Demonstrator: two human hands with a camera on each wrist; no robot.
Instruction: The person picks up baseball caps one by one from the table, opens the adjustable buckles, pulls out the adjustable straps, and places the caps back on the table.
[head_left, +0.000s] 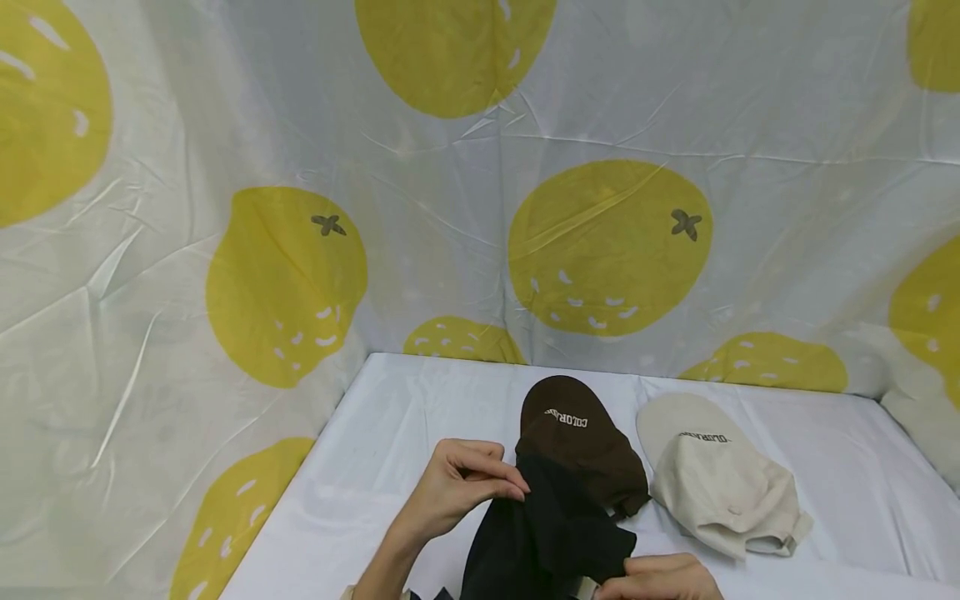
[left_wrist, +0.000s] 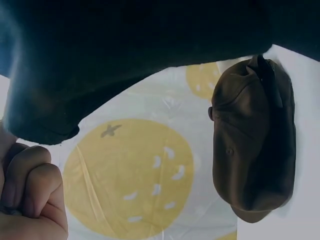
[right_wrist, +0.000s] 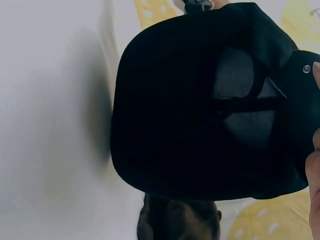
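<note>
A black cap (head_left: 555, 525) is held up between both hands at the near side of the table. My left hand (head_left: 457, 487) pinches its upper left edge between thumb and fingers. On the lower right, my right hand (head_left: 663, 578) grips another edge of it; part of that hand is cut off by the frame. The right wrist view shows the underside and hollow of the black cap (right_wrist: 165, 110), with a small metal eyelet near the fingertips. Just behind it lies a brown cap (head_left: 573, 433) with white lettering, partly covered by the black one.
A beige cap (head_left: 727, 483) with dark lettering lies right of the brown one, its strap toward me. White cloth covers the table (head_left: 420, 400). A pale curtain (head_left: 442, 208) printed with yellow lemons hangs behind and at the left.
</note>
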